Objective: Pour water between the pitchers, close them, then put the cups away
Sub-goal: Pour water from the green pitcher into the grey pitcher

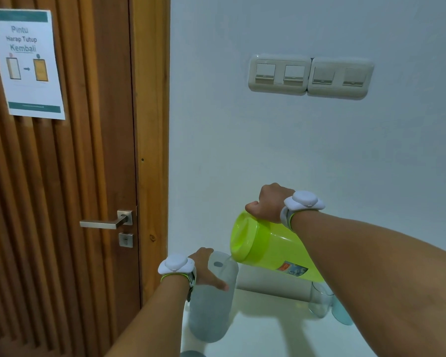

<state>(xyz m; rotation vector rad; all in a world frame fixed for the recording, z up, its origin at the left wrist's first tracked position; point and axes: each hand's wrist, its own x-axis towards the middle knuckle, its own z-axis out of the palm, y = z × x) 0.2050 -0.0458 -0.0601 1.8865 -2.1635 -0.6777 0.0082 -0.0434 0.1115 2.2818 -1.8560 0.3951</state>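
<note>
My right hand grips the handle of a lime-green pitcher, tipped leftward with its lidded top pointing at a frosted clear pitcher. A thin stream of water runs from the green spout into the clear pitcher's open mouth. My left hand holds the clear pitcher's upper side, steadying it upright on the white counter. Two cups stand at the right under my right forearm: a clear glass and a pale blue cup, partly hidden.
A white wall with two double light switches rises behind the counter. A wooden door with a metal lever handle and a paper notice stands at the left, close to the counter's edge.
</note>
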